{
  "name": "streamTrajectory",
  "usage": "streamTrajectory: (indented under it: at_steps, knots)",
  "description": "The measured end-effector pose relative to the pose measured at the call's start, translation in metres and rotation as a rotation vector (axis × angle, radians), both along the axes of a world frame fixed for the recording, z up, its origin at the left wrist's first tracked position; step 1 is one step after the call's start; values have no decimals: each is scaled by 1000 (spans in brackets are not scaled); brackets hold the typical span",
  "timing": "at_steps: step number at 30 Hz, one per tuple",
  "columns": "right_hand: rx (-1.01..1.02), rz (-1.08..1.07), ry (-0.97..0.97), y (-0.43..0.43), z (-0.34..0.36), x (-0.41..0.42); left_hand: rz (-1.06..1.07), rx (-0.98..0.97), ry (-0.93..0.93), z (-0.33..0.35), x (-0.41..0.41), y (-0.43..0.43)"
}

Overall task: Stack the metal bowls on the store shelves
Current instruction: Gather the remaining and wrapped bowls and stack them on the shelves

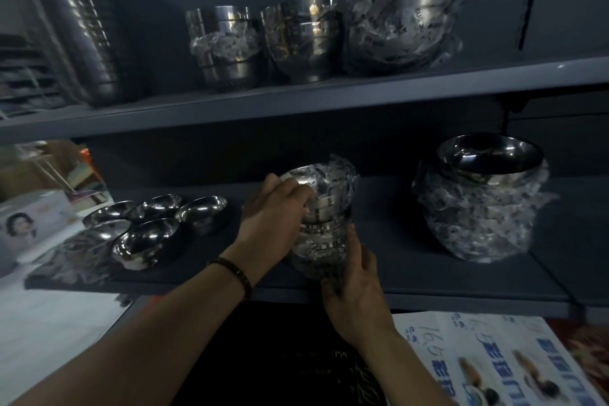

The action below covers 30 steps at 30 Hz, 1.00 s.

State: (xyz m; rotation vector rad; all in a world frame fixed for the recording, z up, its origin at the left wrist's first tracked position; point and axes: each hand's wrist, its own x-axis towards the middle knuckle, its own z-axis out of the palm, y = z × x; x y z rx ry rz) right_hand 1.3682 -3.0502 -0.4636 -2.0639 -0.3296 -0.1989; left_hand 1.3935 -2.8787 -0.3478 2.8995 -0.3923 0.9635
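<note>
Centrally, on the lower shelf (412, 260), between a larger wrapped stack (478, 208) at right and five loose bowls (148, 234) at left, stands the bowl stack (324, 227), part-wrapped in plastic. Left hand (273, 211): grip curled over its top bowl. Right hand (354, 280): grip cupping its base.

A stack of shiny metal bowls (324, 234) stands upright in the middle of the frame, near the front of the lower shelf (428, 277). Its top bowl has plastic wrap on it. 5 loose bowls (148, 237) sit open side up at the lower left, close together. A bigger wrapped stack (484, 208) stands at the right. 3 more stacks (303, 43) sit on the upper shelf (329, 99).
</note>
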Motion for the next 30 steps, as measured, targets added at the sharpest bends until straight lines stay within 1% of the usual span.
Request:
streamTrajectory:
  at_steps: [3, 6, 9, 14, 18, 20, 25, 30]
  knots:
    - [-19, 0, -45, 2, -1, -1, 17, -18, -54, 12, -7, 14]
    - [-34, 11, -89, 6, -3, -1, 65, 11, -95, 18, -15, 43]
    - [-88, 20, -127, 14, -4, -1, 134, 30, -81, 8, -26, 78]
    - [-344, 36, -188, 27, -10, -8, 257, 57, 5, -38, -43, 127]
    - [-567, -56, -142, 39, -17, -10, 321, 51, 15, -76, -51, 153]
    - [-639, -92, -133, 41, -19, -7, 347, 55, 15, -91, -48, 162]
    - [-693, -136, -128, 43, -26, 2, 355, 48, 6, -116, -36, 175]
    - [-700, -135, -151, 49, -32, 11, 364, -91, 6, -127, -20, 177]
